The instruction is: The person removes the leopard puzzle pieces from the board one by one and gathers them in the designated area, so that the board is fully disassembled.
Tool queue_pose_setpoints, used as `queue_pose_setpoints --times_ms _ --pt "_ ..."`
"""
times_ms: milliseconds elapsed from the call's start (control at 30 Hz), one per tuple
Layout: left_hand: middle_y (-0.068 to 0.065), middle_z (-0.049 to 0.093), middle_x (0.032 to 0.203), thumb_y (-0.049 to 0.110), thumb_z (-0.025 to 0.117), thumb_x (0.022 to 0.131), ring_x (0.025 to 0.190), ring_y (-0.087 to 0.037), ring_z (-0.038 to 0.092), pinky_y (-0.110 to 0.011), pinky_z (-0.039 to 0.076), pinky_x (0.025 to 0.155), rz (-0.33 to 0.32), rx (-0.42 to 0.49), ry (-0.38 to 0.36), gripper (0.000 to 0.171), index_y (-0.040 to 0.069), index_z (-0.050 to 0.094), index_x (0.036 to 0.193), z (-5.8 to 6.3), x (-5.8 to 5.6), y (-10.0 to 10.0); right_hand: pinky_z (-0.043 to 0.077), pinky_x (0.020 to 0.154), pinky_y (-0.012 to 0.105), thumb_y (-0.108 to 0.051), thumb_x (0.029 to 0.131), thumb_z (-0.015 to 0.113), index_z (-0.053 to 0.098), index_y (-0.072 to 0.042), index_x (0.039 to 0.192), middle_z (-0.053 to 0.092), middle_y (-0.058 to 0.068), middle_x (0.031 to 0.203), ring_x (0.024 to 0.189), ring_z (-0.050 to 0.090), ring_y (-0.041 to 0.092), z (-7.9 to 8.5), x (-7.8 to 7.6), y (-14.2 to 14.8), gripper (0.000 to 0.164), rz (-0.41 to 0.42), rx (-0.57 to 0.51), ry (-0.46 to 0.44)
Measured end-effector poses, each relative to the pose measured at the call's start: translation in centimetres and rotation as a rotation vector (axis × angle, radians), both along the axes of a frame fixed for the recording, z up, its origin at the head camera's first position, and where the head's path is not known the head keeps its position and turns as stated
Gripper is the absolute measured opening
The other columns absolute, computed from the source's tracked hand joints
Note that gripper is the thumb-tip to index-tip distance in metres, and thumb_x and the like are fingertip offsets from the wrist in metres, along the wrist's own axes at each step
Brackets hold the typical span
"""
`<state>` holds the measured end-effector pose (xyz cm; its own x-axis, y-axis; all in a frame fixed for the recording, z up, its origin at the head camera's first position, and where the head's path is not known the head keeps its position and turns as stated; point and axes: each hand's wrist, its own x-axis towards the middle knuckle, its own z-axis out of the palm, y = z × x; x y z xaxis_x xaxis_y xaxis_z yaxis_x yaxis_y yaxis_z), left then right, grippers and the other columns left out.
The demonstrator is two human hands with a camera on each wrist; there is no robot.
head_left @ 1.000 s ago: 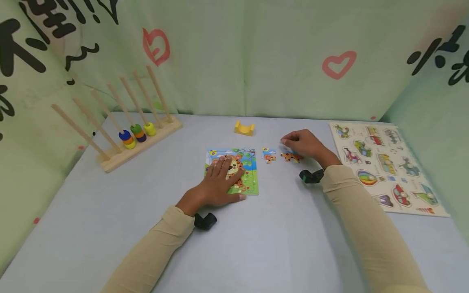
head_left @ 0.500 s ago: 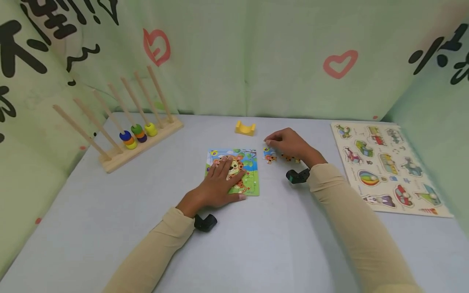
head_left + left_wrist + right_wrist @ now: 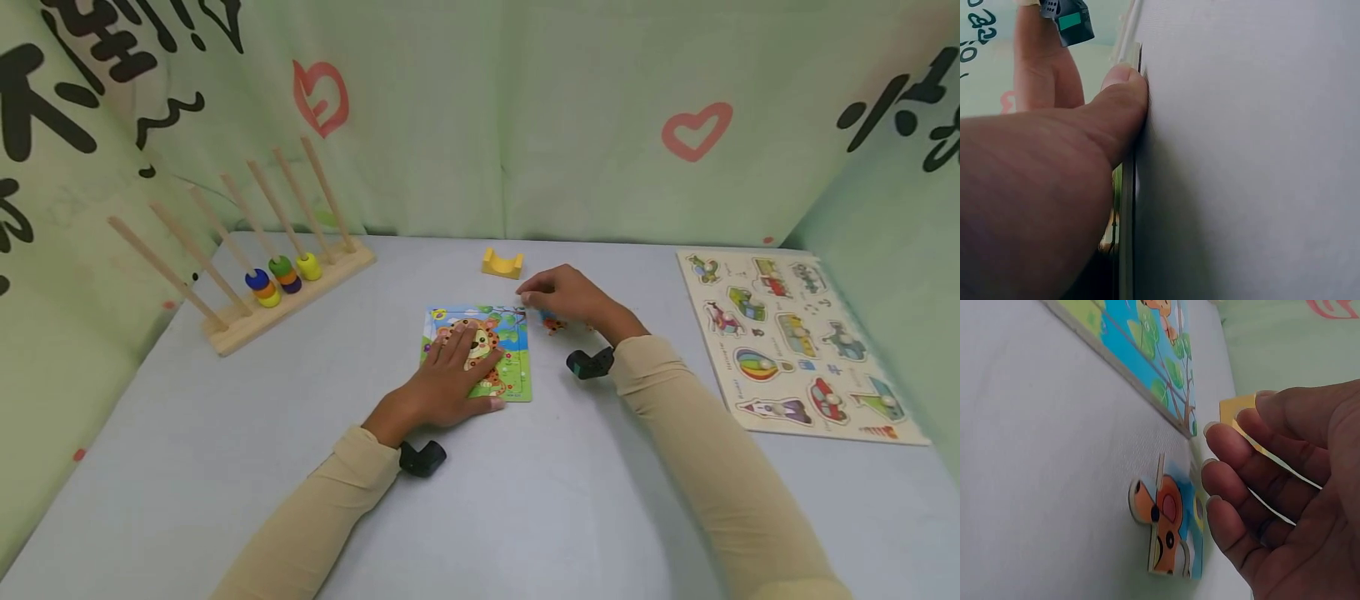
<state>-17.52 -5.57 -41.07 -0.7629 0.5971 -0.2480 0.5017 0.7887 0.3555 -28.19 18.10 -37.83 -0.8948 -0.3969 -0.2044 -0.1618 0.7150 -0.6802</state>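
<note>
Currently, the animal puzzle [image 3: 515,367] is laid flat on the table [image 3: 510,508]. The left hand [image 3: 444,388] is rested on it, fingers straight, grip relaxed. The right hand [image 3: 572,298] is held near the puzzle's far right corner, fingers loosely curled, grip unfilled. A loose puzzle piece [image 3: 1172,528] is seen just beside them in the right wrist view. Beyond the puzzle, a yellow block [image 3: 502,265] is placed; a bead rack [image 3: 332,270] is set left, a picture board [image 3: 797,367] right.

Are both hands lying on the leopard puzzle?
No, only the left hand lies on the leopard puzzle, while the right hand is off it, near a loose puzzle piece.
</note>
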Motion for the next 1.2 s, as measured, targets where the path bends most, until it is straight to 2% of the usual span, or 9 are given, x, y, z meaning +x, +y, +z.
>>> queue_pose_setpoints --times_ms 367,567,767,933,1200 --pt "-0.014 -0.012 0.161 0.061 0.044 0.096 0.145 -0.031 -0.016 -0.053 -0.004 0.113 0.003 -0.012 0.017 0.076 0.025 0.018 0.157 0.0 0.0 0.1 0.042 0.097 0.043 -0.021 0.099 0.055 0.069 -0.003 0.118 0.068 0.009 0.114 0.111 0.057 0.024 0.3 0.3 -1.6 0.030 0.015 -0.030 -0.004" --pt "-0.013 -0.012 0.161 0.062 0.044 0.095 0.145 -0.029 -0.017 -0.052 -0.005 0.113 0.006 -0.012 0.014 0.076 0.026 0.018 0.157 -0.3 -0.2 0.1 0.045 0.089 0.040 -0.022 0.097 0.061 0.070 -0.005 0.116 0.068 0.009 0.109 0.098 0.058 0.023 0.1 0.0 -2.3 0.028 0.035 -0.022 -0.027" --pt "-0.014 -0.012 0.161 0.063 0.043 0.096 0.146 -0.030 -0.015 -0.053 -0.004 0.113 0.000 -0.018 0.024 0.076 0.026 0.018 0.157 -0.4 -0.2 0.1 0.042 0.095 0.039 -0.014 0.098 0.059 0.071 -0.004 0.115 0.070 0.005 0.107 0.105 0.058 0.020 -0.2 -0.2 -2.4 0.023 0.065 -0.029 -0.011" --pt "-0.014 -0.012 0.161 0.062 0.044 0.096 0.145 -0.031 -0.016 -0.054 -0.004 0.113 0.000 -0.014 0.016 0.075 0.025 0.019 0.157 -0.2 -0.1 0.1 0.042 0.096 0.038 -0.011 0.097 0.060 0.070 -0.002 0.114 0.073 0.005 0.101 0.103 0.061 0.018 0.0 -0.1 -2.6 0.021 0.089 -0.045 -0.009" --pt "-0.014 -0.012 0.161 0.062 0.044 0.095 0.145 -0.030 -0.015 -0.053 -0.005 0.113 0.004 0.000 0.010 0.076 0.025 0.020 0.157 -0.1 -0.1 0.0 0.044 0.091 0.038 -0.018 0.096 0.063 0.071 -0.005 0.113 0.070 0.005 0.108 0.099 0.059 0.019 0.2 0.1 -3.2 0.023 0.109 0.020 0.045"
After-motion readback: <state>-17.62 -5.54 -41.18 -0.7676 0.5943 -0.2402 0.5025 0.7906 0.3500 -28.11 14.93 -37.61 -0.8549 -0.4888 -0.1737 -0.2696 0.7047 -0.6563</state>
